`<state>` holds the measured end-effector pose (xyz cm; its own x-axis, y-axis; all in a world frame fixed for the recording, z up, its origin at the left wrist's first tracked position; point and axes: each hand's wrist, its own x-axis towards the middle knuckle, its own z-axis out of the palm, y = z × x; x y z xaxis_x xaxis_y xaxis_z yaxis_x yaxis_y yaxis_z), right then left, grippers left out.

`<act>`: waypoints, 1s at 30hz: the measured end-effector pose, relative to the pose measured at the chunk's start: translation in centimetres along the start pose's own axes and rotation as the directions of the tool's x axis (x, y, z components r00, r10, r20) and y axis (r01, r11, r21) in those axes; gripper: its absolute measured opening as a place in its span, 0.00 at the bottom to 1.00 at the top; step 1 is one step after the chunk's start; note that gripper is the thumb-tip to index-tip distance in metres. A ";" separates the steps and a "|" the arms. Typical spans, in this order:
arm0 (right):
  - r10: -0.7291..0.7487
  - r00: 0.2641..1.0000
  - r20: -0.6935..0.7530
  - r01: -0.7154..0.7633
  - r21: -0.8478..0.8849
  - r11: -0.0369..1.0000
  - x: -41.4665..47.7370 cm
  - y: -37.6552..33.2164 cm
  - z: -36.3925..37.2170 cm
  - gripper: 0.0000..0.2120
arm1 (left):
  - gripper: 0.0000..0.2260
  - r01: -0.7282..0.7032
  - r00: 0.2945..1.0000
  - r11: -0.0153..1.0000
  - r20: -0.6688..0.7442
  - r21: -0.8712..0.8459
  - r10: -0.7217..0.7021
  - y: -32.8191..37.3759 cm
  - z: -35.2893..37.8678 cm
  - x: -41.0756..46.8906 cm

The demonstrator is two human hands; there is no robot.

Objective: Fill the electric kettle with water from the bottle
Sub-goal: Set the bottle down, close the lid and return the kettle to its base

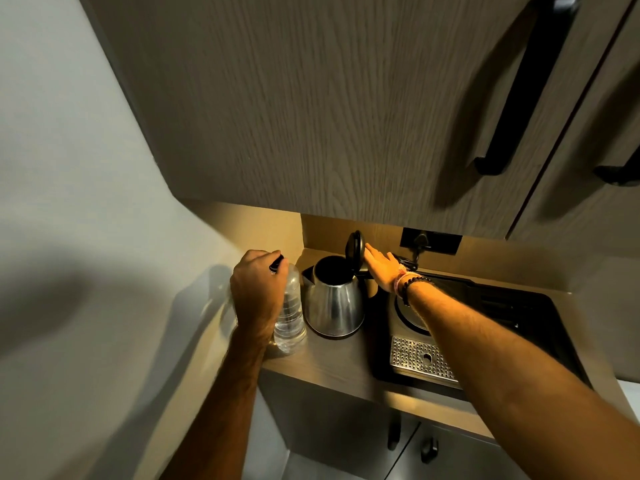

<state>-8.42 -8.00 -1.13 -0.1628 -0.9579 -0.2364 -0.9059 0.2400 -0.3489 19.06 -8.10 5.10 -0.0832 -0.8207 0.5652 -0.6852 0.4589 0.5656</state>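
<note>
Bottle (290, 308) upright, left hand (256, 287) clamped round its neck, kettle (334, 299) lid raised, right hand (382, 268) flat, fingers spread.

A small kitchen corner is shown: wooden cupboards (346, 116) are hung above a counter (332, 368), where a kettle (334, 303) and a coffee machine (460, 327) are kept.

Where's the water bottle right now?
The bottle stands on the counter at its left end, just left of the open kettle, with the left hand gripping it near the cap.
</note>
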 end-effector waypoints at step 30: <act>0.029 1.000 0.012 -0.030 0.050 0.998 -0.3 -0.4 -0.1 0.30 | 0.09 0.018 0.999 1.000 -0.044 0.007 -0.018 -0.1 0.3 -1.0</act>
<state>-8.04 -7.88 -0.80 -0.1844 -0.9486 -0.2573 -0.8800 0.2760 -0.3865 18.95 -7.46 4.30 -0.0392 -0.8133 0.5805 -0.6919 0.4413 0.5715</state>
